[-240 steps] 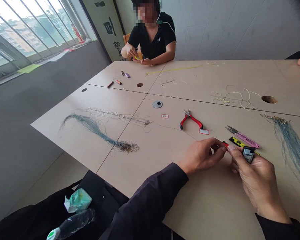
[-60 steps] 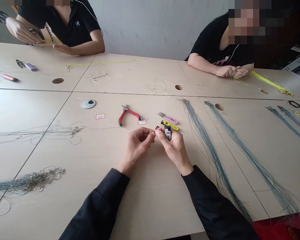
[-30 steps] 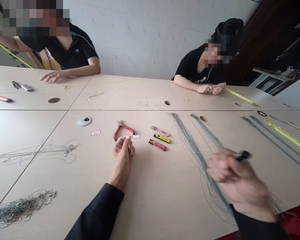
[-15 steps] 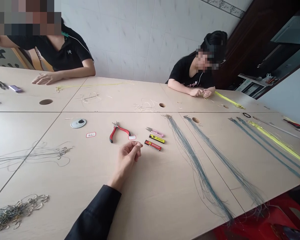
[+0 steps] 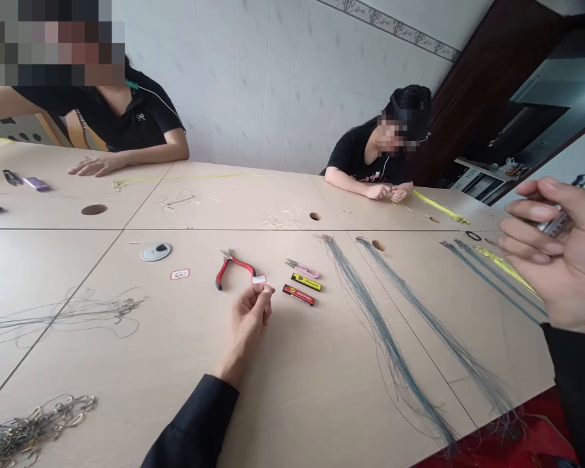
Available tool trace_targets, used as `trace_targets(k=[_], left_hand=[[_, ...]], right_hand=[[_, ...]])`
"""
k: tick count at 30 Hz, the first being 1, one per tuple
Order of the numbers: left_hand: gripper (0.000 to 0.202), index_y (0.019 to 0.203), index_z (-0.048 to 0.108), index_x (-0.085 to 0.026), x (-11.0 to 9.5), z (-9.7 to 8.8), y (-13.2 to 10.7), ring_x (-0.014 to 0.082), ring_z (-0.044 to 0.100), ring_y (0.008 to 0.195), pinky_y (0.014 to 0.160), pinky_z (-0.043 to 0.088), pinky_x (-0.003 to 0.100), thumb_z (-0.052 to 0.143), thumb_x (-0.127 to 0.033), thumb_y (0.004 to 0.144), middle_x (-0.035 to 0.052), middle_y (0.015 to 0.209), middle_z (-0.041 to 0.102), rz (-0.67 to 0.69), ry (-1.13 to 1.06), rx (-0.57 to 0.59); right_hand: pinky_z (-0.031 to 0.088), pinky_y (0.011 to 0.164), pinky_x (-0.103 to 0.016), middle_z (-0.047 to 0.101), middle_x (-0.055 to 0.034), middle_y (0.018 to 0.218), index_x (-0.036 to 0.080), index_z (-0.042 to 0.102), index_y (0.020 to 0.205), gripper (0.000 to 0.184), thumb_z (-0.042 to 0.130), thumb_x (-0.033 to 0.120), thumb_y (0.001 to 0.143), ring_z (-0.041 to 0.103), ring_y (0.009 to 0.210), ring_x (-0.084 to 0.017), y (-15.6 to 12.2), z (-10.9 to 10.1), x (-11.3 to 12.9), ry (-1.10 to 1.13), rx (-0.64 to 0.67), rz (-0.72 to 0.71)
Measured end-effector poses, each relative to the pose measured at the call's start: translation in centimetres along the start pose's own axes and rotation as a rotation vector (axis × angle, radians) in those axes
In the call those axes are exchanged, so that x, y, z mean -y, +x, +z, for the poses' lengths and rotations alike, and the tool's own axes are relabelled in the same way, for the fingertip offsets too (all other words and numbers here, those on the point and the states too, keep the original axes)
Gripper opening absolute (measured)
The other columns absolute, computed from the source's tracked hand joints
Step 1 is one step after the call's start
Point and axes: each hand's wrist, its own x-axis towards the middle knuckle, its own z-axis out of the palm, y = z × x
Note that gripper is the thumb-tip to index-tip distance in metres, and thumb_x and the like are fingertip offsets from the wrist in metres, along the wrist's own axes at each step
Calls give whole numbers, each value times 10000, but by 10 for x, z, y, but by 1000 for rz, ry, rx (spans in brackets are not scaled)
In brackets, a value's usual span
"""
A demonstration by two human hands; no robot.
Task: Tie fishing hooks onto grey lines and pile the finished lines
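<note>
My left hand (image 5: 253, 312) rests above the table with thumb and fingers pinched together; whatever is between them is too small to make out. Just beyond it lie a small white red-edged label (image 5: 259, 279) and red-handled pliers (image 5: 234, 265). To its right are pink thread snips (image 5: 303, 268), a yellow printed stick-like piece (image 5: 306, 281) and a red one (image 5: 299, 294). My right hand (image 5: 550, 240), raised at the right edge, is closed around a small silvery object with printing (image 5: 558, 223); its kind is unclear.
Blue-grey line bundles with small hooks (image 5: 380, 312) stretch across the right side. Tangled hooks (image 5: 43, 422) lie at lower left, loose lines (image 5: 78, 311) above them. A round silvery disc (image 5: 156, 251) sits by another label (image 5: 180, 274). Two people sit across the table.
My right hand has risen from the right table edge into full view with the silvery object in it. My left hand keeps its pinch in nearly the same place. The view has tilted slightly.
</note>
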Motion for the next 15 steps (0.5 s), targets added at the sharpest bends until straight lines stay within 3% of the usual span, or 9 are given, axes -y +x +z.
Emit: trace_targets(k=[2, 7, 11, 15], left_hand=[[235, 832, 595, -162, -2, 1, -1, 65, 362, 462, 458, 290, 183, 598, -396, 862, -63, 529, 457, -2, -4, -1], [255, 845, 602, -163, -4, 2, -1, 71, 374, 473, 470, 302, 191, 602, -417, 861, -61, 538, 464, -6, 3, -19], [248, 862, 607, -163, -3, 2, 0, 73, 376, 475, 472, 304, 191, 609, -411, 853, -59, 545, 472, -16, 8, -22], [207, 856, 605, -163, -4, 3, -1, 74, 377, 476, 467, 299, 188, 617, -369, 836, -58, 542, 469, -11, 5, -30]], right_hand=[[54, 418, -288, 259, 35, 707, 191, 549, 790, 109, 536, 191, 898, 110, 464, -82, 11, 10, 7, 171, -55, 55], [59, 413, -260, 236, 45, 701, 183, 552, 788, 117, 506, 137, 885, 90, 472, -87, 16, 7, 6, 280, -162, 38], [63, 412, -270, 250, 54, 680, 189, 565, 799, 71, 551, 178, 868, 100, 469, -81, 0, 4, -18, 279, -119, 127], [108, 410, -274, 318, 53, 674, 186, 603, 814, 106, 644, 272, 862, 165, 456, -55, -27, 6, -57, 207, -28, 349]])
